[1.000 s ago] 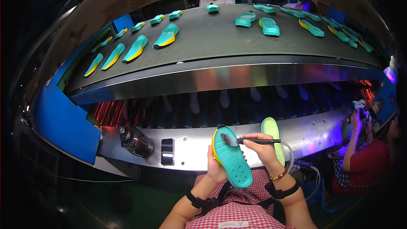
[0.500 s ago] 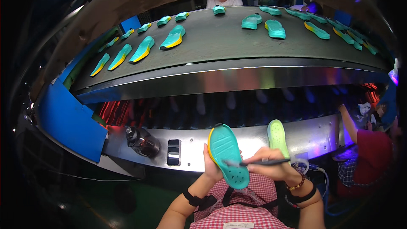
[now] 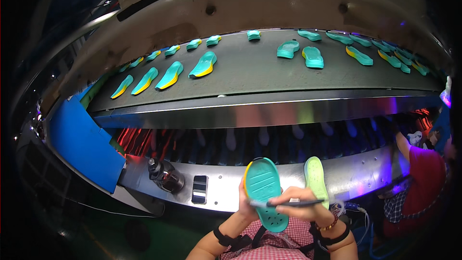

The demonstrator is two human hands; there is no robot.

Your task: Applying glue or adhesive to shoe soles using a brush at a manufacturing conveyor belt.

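My left hand (image 3: 245,203) grips a teal shoe sole (image 3: 263,183) by its left side, fingers wrapped behind it. Yellow and black trim runs along the sole's upper left edge, and small holes dot its lower end. A slim dark-handled brush (image 3: 301,203) is pinched in my right hand (image 3: 303,206), and its pale tip lies across the middle of the sole. Just right of the sole, a light green shoe sole (image 3: 315,178) rests on the metal ledge, partly covered by my right hand.
A dark bottle (image 3: 166,175) and a phone-like black object (image 3: 199,189) stand on the metal ledge (image 3: 226,173) to the left. Beyond it, a conveyor belt (image 3: 240,74) carries several teal soles. A person in red (image 3: 428,183) sits at the right.
The view has tilted, so belt and ledge appear lower. The brush has shifted on the sole and its handle lies flatter. Both hands keep their hold.
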